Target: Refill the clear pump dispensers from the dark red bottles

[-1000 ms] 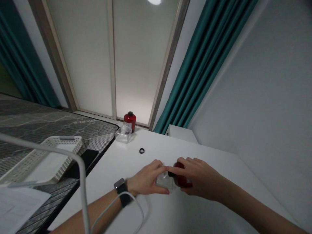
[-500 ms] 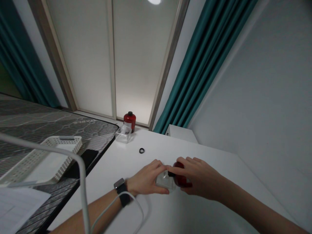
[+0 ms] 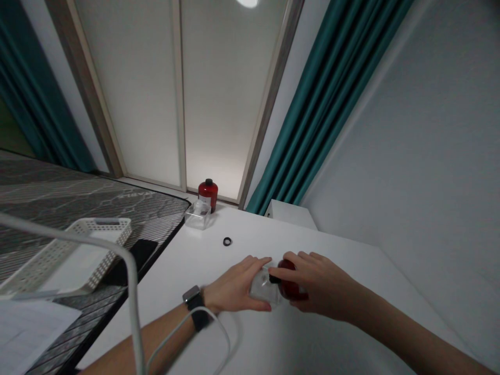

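Observation:
My left hand (image 3: 234, 286) grips a clear square case (image 3: 263, 289) from the left, its fingers across the top. My right hand (image 3: 320, 284) wraps around a round red bottle (image 3: 292, 289), whose black top (image 3: 274, 279) touches or enters the clear case; I cannot tell which. Both hands meet over the white table (image 3: 183, 265). At the far end, a second red bottle (image 3: 208, 195) with a black cap stands behind a similar clear case (image 3: 198, 215). A small black ring (image 3: 227, 241) lies between them and my hands.
A smartwatch (image 3: 191, 297) sits on my left wrist, with a white cable (image 3: 207, 325) beside it. Left of the table are a white lattice basket (image 3: 66, 258), a black phone (image 3: 135, 263), papers (image 3: 27, 333) and a white lamp arm (image 3: 130, 291) on a grey patterned surface (image 3: 97, 205).
The left-hand fingers have shifted slightly up and back over the clear case. The view has tilted a little since the oldest frame. The bottle and far objects stay in place.

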Motion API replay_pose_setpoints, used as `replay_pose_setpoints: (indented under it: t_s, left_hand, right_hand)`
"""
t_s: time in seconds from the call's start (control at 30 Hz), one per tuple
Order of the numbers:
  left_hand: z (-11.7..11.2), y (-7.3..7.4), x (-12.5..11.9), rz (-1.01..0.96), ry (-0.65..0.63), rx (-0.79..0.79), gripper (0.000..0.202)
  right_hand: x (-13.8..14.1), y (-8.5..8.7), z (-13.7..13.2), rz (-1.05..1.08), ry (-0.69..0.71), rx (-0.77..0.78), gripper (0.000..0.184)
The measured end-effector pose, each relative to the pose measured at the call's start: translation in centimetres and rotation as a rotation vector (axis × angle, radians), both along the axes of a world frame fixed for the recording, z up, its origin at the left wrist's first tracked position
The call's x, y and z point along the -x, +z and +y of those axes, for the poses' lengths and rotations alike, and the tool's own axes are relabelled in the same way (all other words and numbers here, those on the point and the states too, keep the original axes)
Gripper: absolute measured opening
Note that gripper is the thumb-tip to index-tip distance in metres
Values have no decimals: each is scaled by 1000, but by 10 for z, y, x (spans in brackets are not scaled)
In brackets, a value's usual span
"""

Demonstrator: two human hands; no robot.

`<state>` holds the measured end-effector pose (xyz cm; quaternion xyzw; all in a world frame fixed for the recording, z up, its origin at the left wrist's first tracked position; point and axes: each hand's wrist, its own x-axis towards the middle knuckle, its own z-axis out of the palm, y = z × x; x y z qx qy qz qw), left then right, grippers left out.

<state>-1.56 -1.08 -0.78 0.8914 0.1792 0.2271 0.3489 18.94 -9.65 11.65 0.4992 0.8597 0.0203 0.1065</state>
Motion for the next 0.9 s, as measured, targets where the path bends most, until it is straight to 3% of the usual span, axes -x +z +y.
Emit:
replay_pose_setpoints:
  t_s: [0.9]
  left_hand:
    - [-1, 4, 0, 36, 6, 20, 102]
  right_hand:
    - [-2, -1, -1, -12, 32, -42, 56]
